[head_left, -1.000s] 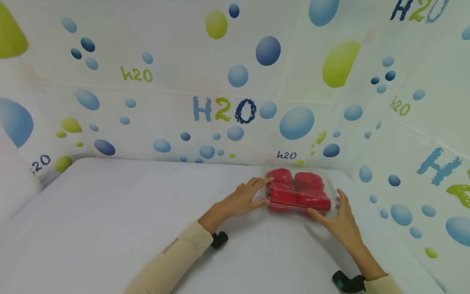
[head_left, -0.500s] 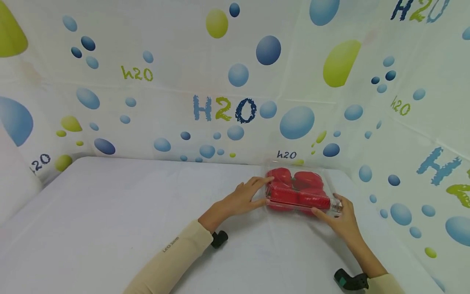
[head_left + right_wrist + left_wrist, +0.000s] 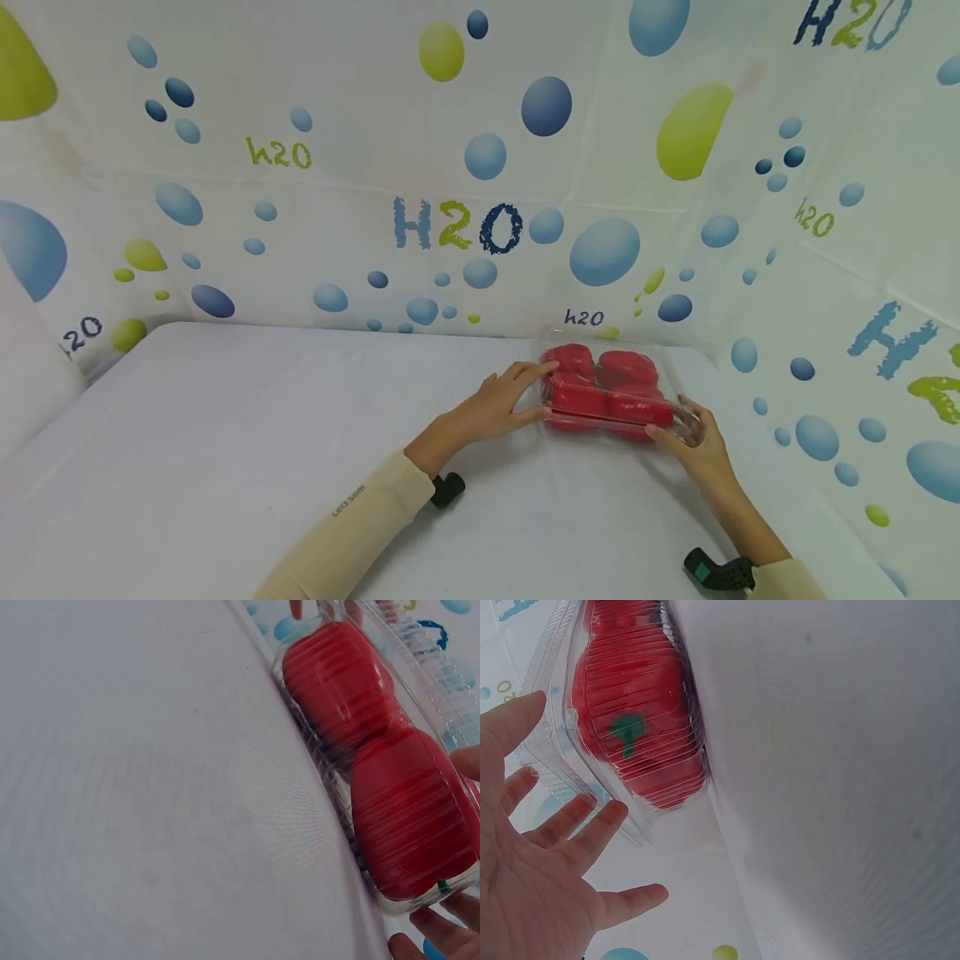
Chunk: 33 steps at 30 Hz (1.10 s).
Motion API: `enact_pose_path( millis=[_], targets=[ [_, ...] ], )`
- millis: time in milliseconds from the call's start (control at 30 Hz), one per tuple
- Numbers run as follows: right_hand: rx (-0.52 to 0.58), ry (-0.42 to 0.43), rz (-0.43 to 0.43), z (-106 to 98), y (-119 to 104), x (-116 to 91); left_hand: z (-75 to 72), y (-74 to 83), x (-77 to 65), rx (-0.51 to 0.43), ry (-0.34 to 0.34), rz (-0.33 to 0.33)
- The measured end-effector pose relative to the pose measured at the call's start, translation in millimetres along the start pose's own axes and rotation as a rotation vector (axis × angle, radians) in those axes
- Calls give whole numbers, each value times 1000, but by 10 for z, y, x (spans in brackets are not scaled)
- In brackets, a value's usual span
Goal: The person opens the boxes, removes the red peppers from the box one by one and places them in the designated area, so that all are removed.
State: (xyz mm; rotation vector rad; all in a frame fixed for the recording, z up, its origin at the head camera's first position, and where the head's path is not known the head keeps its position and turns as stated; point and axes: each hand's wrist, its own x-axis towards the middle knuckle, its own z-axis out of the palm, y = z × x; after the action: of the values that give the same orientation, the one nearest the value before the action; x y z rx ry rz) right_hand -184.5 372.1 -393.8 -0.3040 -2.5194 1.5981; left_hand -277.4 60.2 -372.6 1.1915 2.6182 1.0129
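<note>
— Clear ribbed plastic, that clamshell box (image 3: pixel 609 392) of glossy red bell peppers (image 3: pixel 627 368); has anything moved in the last second?

— The right hand (image 3: pixel 693 450) has. It lay flatter along the box's near right edge a second ago; now its fingers have crept up and curl over the near right corner, pinching the thin rim. The left hand (image 3: pixel 491 408) has stayed put, fingers straight and slightly spread, tips pressed on the box's left side.

— And the box itself?

— Unmoved, flat on the smooth white table (image 3: pixel 262 433), at the far right near the wall sheet printed with blue and green bubbles (image 3: pixel 480 150).

— Textures?

— The left wrist view shows fine ridges across the lid (image 3: pixel 641 727), a green stem (image 3: pixel 627 729) behind it, and a thin flared rim. The right wrist view shows two rounded peppers (image 3: pixel 375 742) filling the shell, which lies directly on the matte tabletop.
</note>
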Motion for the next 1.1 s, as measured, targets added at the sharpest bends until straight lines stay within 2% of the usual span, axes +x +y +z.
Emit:
enact_pose_path(
  millis=[167,467,667,900,1100],
  targets=[
    [35,8,-1,0,22,0,10,-1,-3,-4,-4,-21],
    [21,23,13,2,69,-1,21,15,-24,2,5,-15],
    [15,30,-40,2,66,19,-15,23,-12,9,9,-14],
    [142,68,-188,1,110,41,-15,42,10,5,17,1],
    [141,44,-246,-13,127,57,-14,50,17,9,25,-7]
  ],
)
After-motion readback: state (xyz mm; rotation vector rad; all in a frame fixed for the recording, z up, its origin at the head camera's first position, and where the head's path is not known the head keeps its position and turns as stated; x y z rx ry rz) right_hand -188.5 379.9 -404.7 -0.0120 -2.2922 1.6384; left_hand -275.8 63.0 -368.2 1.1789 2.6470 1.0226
